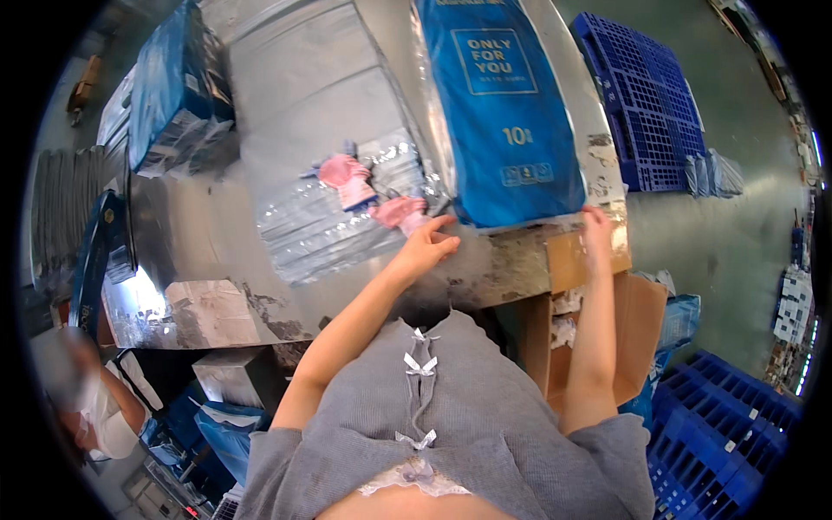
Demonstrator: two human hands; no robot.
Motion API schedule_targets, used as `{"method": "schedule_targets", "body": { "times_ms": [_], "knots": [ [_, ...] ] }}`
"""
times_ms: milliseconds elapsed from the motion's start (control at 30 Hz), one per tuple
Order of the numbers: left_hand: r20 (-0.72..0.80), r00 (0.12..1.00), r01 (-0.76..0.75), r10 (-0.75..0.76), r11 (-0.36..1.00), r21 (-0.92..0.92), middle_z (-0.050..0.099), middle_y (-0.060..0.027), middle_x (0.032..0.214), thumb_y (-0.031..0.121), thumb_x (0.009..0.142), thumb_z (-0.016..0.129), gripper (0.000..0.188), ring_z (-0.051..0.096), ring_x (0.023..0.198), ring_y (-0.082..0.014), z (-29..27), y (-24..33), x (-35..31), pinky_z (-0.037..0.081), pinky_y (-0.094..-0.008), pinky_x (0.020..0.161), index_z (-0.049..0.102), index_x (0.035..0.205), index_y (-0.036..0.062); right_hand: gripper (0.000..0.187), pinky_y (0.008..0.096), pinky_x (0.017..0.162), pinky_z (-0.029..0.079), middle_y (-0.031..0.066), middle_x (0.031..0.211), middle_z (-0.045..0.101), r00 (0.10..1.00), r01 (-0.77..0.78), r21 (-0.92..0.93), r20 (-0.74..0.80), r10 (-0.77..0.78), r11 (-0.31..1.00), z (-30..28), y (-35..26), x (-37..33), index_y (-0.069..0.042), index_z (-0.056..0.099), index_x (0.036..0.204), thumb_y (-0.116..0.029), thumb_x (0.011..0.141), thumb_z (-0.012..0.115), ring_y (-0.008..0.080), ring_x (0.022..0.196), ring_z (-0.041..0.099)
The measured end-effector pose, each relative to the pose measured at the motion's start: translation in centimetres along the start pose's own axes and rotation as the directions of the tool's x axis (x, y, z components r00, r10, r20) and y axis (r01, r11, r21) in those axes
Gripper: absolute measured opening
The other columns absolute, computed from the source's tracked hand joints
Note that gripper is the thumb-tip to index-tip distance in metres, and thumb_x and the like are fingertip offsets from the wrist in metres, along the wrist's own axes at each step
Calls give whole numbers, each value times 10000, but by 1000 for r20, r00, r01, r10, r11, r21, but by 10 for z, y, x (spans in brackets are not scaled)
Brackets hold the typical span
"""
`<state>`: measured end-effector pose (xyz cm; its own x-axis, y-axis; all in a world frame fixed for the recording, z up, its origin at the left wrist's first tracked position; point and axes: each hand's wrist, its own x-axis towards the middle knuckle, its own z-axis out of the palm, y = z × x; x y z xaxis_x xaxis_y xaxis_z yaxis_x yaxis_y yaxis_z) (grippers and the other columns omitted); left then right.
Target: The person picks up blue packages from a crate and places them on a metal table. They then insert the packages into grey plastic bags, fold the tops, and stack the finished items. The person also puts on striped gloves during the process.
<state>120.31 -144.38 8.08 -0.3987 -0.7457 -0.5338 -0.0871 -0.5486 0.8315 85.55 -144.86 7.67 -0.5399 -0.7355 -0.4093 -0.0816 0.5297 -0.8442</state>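
A large flat blue plastic bag (511,113) with pale print and a clear margin lies on the worktable in front of me. By its near left corner is my left hand (426,248), its fingers apart and nothing held in them. My right hand (596,234) is at the near right corner, fingertips closed on the bag's clear edge; the exact grip is small and slightly blurred. Left of the bag lies a stack of grey plastic bags (321,113). Pink-and-blue work gloves (348,180) rest crumpled on that stack, close to my left hand.
The worn metal table (199,225) has taped cardboard at its edge. A blue packed bundle (178,95) stands far left. Below the right edge is an open cardboard box (637,338). Blue pallets (641,100) stand on the right. Another person (100,399) is at lower left.
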Motion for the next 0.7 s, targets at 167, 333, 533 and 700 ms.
{"method": "schedule_targets", "body": {
  "times_ms": [167, 333, 533, 700],
  "knots": [
    [-39, 991, 108, -131, 927, -360, 611, -68, 925, 232, 809, 642, 535, 576, 885, -141, 53, -6, 12, 452, -252, 699, 419, 1228, -14, 238, 393, 774, 496, 99, 1009, 570, 884, -254, 310, 458, 90, 916, 2, -4, -28, -33, 506, 1051, -157, 848, 506, 224, 968, 570],
    [-64, 992, 65, -109, 872, -484, 625, -75, 894, 169, 856, 584, 166, 593, 855, -145, 60, -11, 27, 447, -242, 694, 600, 907, 12, 199, 366, 774, 509, 138, 988, 610, 767, -317, 400, 641, -15, 860, -1, 6, -9, 1, 544, 1016, -127, 866, 521, 228, 910, 606],
    [-192, 981, -100, 16, 895, -434, 638, -93, 847, 146, 863, 568, 131, 605, 790, -157, 59, -2, 20, 466, -270, 702, 603, 847, 21, 100, 318, 747, 522, 125, 859, 643, 748, -201, 431, 647, -147, 880, -4, 2, -9, 2, 589, 895, -70, 825, 584, 210, 781, 636],
    [-259, 955, -245, 143, 873, -422, 636, -74, 777, 132, 856, 576, 109, 592, 686, -137, 45, 16, -2, 469, -269, 668, 598, 795, 44, 100, 296, 727, 519, 118, 827, 638, 649, -37, 336, 724, -233, 941, -5, -40, -30, 17, 589, 866, -52, 796, 609, 182, 765, 629]
  ]
}}
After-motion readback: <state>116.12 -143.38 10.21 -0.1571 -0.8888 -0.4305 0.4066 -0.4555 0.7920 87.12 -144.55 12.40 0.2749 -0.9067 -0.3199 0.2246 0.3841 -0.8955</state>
